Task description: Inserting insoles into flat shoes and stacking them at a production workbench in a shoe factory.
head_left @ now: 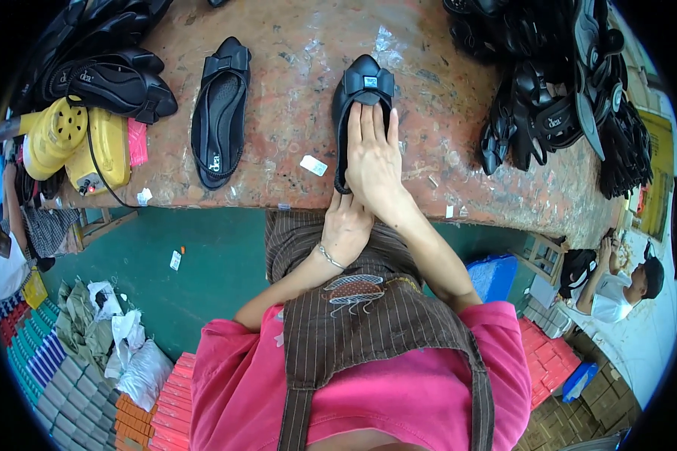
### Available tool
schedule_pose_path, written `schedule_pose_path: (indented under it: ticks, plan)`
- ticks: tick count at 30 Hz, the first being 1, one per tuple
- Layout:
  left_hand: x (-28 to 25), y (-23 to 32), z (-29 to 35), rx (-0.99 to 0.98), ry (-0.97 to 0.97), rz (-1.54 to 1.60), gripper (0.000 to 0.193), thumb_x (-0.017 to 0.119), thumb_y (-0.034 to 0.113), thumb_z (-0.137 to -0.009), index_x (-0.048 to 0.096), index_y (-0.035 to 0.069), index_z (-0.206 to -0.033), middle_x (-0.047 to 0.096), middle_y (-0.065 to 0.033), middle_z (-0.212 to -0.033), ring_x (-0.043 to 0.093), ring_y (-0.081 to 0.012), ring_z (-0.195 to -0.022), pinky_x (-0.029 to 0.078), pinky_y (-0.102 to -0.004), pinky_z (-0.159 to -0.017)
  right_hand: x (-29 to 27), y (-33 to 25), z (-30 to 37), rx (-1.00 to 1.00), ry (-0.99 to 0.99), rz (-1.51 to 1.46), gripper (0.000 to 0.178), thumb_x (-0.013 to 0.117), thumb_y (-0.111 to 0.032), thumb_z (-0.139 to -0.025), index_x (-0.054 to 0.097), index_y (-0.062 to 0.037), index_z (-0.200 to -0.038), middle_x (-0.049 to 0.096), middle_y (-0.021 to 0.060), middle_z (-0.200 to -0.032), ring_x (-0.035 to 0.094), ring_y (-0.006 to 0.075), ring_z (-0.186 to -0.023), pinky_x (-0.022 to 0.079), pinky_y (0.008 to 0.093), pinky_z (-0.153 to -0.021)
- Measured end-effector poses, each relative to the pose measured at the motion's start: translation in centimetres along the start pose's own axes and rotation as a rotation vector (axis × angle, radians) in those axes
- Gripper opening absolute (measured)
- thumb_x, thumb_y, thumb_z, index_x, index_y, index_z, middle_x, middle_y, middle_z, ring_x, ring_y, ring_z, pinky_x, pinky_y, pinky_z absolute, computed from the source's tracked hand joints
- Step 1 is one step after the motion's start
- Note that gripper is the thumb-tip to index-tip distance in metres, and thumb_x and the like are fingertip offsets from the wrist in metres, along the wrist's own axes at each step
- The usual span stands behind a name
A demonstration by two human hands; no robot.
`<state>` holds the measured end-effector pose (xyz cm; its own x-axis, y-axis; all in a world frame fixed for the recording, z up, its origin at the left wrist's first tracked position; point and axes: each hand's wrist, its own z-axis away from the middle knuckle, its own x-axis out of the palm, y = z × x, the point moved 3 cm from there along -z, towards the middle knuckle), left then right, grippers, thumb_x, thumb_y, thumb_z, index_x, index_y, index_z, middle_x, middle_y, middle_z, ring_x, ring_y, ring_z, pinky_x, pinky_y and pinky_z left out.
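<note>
Straight to the central shoe (351, 92), out on the worktop (293, 120) with its heel by the near edge: smooth black upper, sharply pointed toe, wide bow with a small pale label (370, 82). Beneath it, a reddish-brown surface, scuffed, stained and flecked with white. Left of the central shoe, a similar shoe (222, 113), textured dark insole in full view; between the two, a loose white tag (314, 164). Farther left, a rounded yellow device (98, 150), a bright pink sheet (138, 141) and a jumbled shoe pile (101, 79). Well right of the central shoe, another black heap (553, 113); farther right, off the worktop, a person (617, 297) in a white top. And now the hands! Inside the central shoe, right hand (374, 169), palm down, fingers straight and open, hiding most of its interior. At its heel, left hand (346, 229), fingers partly hidden; impossible to tell whether gripping.
</note>
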<state>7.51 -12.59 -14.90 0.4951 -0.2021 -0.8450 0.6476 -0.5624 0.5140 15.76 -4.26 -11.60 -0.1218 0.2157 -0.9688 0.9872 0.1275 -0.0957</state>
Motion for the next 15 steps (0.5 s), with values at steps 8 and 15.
schedule_pose_path:
  ticks: [8,15]
  plan:
    - [-0.4,-0.1,0.3,0.028,0.047,-0.011,0.036,0.061,0.008,-0.081,0.067,-0.004,-0.114,0.062,-0.0239,-0.122,0.055,-0.0389,-0.124,0.044,-0.0509,-0.105,0.1,-0.8,-0.5,-0.077,0.125,0.220,0.037,0.050,-0.009,-0.085,0.057,0.0112,-0.115,0.064,0.0221,-0.106,0.062,0.0335,-0.103,0.018,0.0593,-0.117]
    - [-0.3,-0.1,-0.4,0.021,-0.156,-0.100,0.027,0.060,0.011,-0.086,0.069,-0.002,-0.108,0.059,-0.0248,-0.129,0.053,-0.0397,-0.126,0.047,-0.0488,-0.100,2.0,1.0,-2.1,0.020,0.092,0.187,0.031,0.049,-0.011,-0.086,0.064,0.0083,-0.105,0.061,0.0179,-0.094,0.059,0.0310,-0.103,0.015,0.0608,-0.118]
